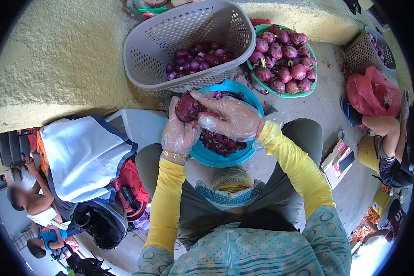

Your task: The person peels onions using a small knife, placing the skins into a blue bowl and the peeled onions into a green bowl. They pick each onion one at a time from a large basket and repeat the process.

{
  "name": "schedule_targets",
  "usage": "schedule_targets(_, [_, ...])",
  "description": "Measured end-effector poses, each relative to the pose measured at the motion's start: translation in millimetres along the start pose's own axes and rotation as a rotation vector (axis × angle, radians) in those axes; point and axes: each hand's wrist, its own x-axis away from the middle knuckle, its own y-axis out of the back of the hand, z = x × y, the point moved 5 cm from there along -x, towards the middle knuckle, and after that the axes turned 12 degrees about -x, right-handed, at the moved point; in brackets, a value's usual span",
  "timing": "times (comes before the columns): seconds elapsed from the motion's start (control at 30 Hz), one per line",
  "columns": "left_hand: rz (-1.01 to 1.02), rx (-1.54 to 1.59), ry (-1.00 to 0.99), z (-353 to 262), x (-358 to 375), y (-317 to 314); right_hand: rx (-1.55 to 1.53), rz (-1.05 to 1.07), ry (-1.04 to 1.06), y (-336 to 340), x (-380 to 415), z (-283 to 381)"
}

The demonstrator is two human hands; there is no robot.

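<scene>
A red onion [186, 108] rests in my left hand [178, 132], whose gloved fingers are wrapped round it above a blue basin [209, 159]. My right hand [234, 117], also in a clear plastic glove, is at the onion's right side with its thumb and fingers brought together. Something dark purple shows between those fingers, too covered to name. Loose onion skins [223, 143] lie in the basin under both hands.
Behind the basin stands a grey perforated basket [145, 76] with peeled onions [195, 59]. A green-rimmed basin [280, 95] of unpeeled onions [290, 53] is to its right. White cloth [85, 154] covers items at left. Other people sit at both sides.
</scene>
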Motion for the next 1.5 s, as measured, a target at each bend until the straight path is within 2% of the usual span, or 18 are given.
schedule_targets(0.13, [0.032, 0.018, -0.004, 0.1, 0.8, -3.4, 0.119, -0.038, 0.104, -0.1, 0.7, 9.1])
schedule_targets(0.2, [0.012, 0.023, -0.013, -0.6, 0.6, -1.4, 0.174, 0.003, -0.022, -1.2, 1.2, 7.7])
schedule_targets(0.23, [0.011, 0.051, 0.007, -0.3, -0.8, 1.8, 0.174, 0.004, -0.022, -1.0, 1.0, 5.9])
schedule_targets(0.43, [0.041, 0.076, 0.012, 0.2, -0.1, 2.3, 0.173, -0.014, 0.129, 2.6, 0.8, 10.0])
schedule_targets(0.57, [0.090, 0.058, 0.006, -0.8, 10.1, -17.5, 0.433, 0.054, 0.107, 3.9, 4.1, 9.8])
schedule_targets(0.7, [0.093, 0.046, -0.013, -0.7, 2.3, -3.7, 0.655, 0.042, 0.138, 1.4, 5.4, 13.2])
schedule_targets(0.83, [-0.027, 0.001, -0.087, -1.8, -4.4, 5.5, 0.611, 0.047, 0.078, -2.7, 2.4, 6.8])
schedule_targets(0.9, [-0.049, -0.038, -0.115, -1.9, -1.8, 1.9, 0.266, -0.153, 0.350, -2.8, -2.3, 6.4])
schedule_targets(0.93, [-0.123, -0.082, -0.135, -1.9, 2.4, 1.1, 0.268, -0.150, 0.350, -2.8, -1.2, 5.6])
schedule_targets(1.0, [-0.196, -0.122, -0.159, -3.1, 5.6, 3.8, -0.210, -0.110, -0.003, -2.9, -2.2, -8.6])
schedule_targets(1.03, [-0.148, -0.118, -0.176, -4.3, 4.6, 3.8, -0.208, -0.105, -0.002, -3.7, -1.4, -3.2])
schedule_targets(1.1, [-0.097, -0.110, -0.197, -5.4, 4.4, 0.1, -0.813, -0.241, -0.383, -4.4, 5.1, -11.0])
schedule_targets(1.17, [-0.052, -0.137, -0.216, -5.9, 6.0, -8.7, -0.803, -0.288, -0.467, 3.9, 9.6, -12.5])
schedule_targets(1.3, [-0.014, -0.081, -0.198, -4.2, -3.7, 1.7, -0.630, -0.333, -0.341, 18.2, 5.0, -6.3])
schedule_targets(1.37, [-0.025, -0.134, -0.189, -2.4, -3.0, 1.3, -0.076, -0.338, 0.035, 23.5, 1.3, 13.9])
schedule_targets(1.4, [-0.020, -0.129, -0.193, -0.8, -4.0, -1.1, 0.108, -0.297, -0.034, 23.8, 2.8, 16.9])
schedule_targets(1.5, [-0.052, -0.135, -0.218, 4.2, -9.1, -1.2, 0.236, -0.250, -0.027, 11.1, 0.7, 18.0])
